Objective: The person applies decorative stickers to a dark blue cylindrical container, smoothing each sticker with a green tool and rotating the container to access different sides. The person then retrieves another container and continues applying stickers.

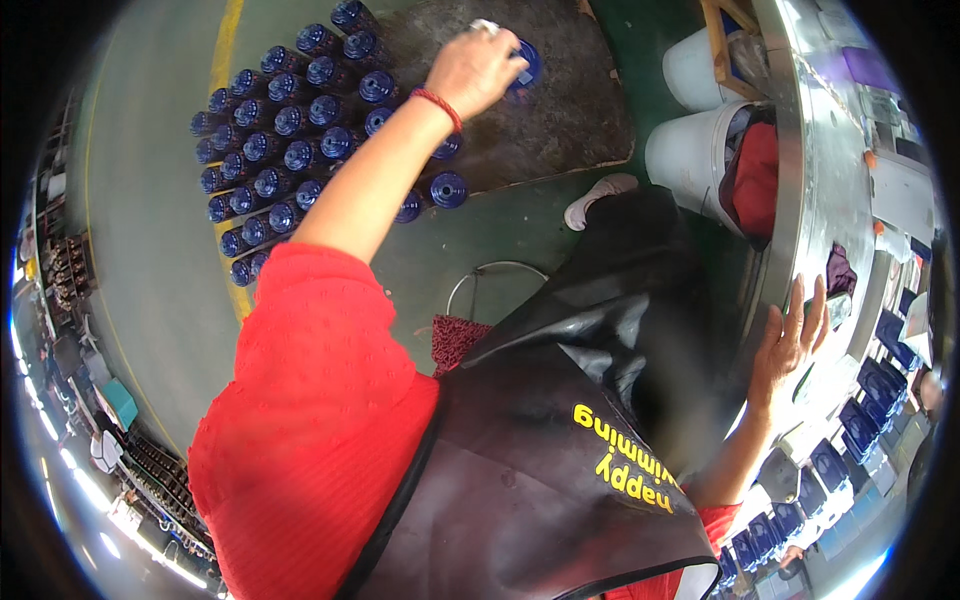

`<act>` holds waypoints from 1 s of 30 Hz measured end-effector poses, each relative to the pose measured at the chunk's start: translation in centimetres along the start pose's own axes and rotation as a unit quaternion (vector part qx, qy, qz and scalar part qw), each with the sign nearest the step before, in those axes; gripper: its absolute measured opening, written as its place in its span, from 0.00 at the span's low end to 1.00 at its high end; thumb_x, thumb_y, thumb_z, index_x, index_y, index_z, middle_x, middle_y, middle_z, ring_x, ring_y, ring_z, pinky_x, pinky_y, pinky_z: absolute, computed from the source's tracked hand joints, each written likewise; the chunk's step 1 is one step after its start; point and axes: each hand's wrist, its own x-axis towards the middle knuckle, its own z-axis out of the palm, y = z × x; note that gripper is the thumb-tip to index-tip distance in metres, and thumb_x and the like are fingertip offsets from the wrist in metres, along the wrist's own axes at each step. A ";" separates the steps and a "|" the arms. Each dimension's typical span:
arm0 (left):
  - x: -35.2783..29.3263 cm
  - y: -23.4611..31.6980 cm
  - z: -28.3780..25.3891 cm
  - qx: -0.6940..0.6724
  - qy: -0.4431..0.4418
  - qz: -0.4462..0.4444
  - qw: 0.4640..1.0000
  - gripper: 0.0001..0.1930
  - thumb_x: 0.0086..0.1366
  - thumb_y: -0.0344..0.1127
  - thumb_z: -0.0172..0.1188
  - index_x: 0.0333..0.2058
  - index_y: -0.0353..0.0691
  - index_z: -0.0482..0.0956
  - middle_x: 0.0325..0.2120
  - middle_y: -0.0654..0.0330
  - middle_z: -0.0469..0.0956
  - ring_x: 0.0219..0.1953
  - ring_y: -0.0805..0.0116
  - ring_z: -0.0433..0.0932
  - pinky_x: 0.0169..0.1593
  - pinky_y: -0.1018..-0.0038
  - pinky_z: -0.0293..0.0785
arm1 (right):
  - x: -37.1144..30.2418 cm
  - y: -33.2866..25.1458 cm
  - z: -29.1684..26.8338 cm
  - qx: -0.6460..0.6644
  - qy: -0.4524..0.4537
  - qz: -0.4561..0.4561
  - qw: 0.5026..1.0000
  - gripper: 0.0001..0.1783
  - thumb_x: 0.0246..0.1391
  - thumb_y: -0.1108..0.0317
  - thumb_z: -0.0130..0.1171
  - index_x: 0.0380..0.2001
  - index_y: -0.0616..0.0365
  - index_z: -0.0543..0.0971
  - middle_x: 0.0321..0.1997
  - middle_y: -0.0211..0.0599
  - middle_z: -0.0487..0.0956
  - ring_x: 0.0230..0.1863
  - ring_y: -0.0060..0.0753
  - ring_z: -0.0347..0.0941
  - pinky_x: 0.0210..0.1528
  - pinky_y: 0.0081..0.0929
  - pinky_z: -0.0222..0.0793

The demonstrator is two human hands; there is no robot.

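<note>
Deep blue bottles [290, 130] on the green floor [160, 250] with a yellow line [228, 60], red sleeve [310, 400], black apron [560, 450] with yellow lettering, white buckets [690, 150] far right.

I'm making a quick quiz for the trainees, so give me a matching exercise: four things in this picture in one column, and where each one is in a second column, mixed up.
Things:
1. left hand
2. right hand
3. white buckets
4. blue bottles

Places:
A. standing in rows on the floor
B. resting on the metal table edge
C. beside the table, on the green floor
D. gripping one blue bottle on the dark mat

Pairs: 1-D, 2-B, 3-C, 4-A
</note>
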 end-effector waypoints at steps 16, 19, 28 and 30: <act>-2.8 -22.8 13.6 0.137 -0.153 -0.383 0.901 0.24 0.66 0.54 0.62 0.49 0.39 0.78 0.46 0.41 0.82 0.50 0.42 0.81 0.54 0.54 0.78 | 0.6 -0.6 1.3 -0.062 -0.075 0.044 0.994 0.29 0.67 0.70 0.53 0.70 0.55 0.67 0.71 0.46 0.68 0.70 0.57 0.62 0.69 0.54 0.59; -3.9 -24.2 15.4 0.138 -0.157 -0.437 0.875 0.26 0.65 0.54 0.62 0.50 0.37 0.78 0.49 0.41 0.81 0.51 0.42 0.82 0.53 0.53 0.79 | 0.5 -0.6 1.3 -0.072 -0.086 0.052 0.992 0.28 0.67 0.69 0.53 0.69 0.57 0.66 0.71 0.47 0.68 0.69 0.58 0.62 0.68 0.54 0.60; -4.3 -24.8 18.1 0.126 -0.221 -0.514 0.819 0.27 0.68 0.52 0.61 0.54 0.36 0.74 0.50 0.41 0.81 0.52 0.43 0.82 0.54 0.54 0.79 | 1.0 -1.0 0.9 -0.072 -0.106 0.068 0.989 0.29 0.67 0.67 0.52 0.69 0.59 0.67 0.71 0.51 0.68 0.68 0.60 0.62 0.70 0.53 0.57; -4.5 -24.3 17.3 0.103 -0.223 -0.524 0.815 0.28 0.66 0.53 0.62 0.57 0.40 0.74 0.52 0.41 0.79 0.55 0.43 0.80 0.55 0.54 0.78 | 0.9 -1.0 0.9 -0.070 -0.111 0.076 0.988 0.29 0.66 0.69 0.53 0.69 0.59 0.67 0.71 0.50 0.68 0.69 0.60 0.62 0.70 0.53 0.56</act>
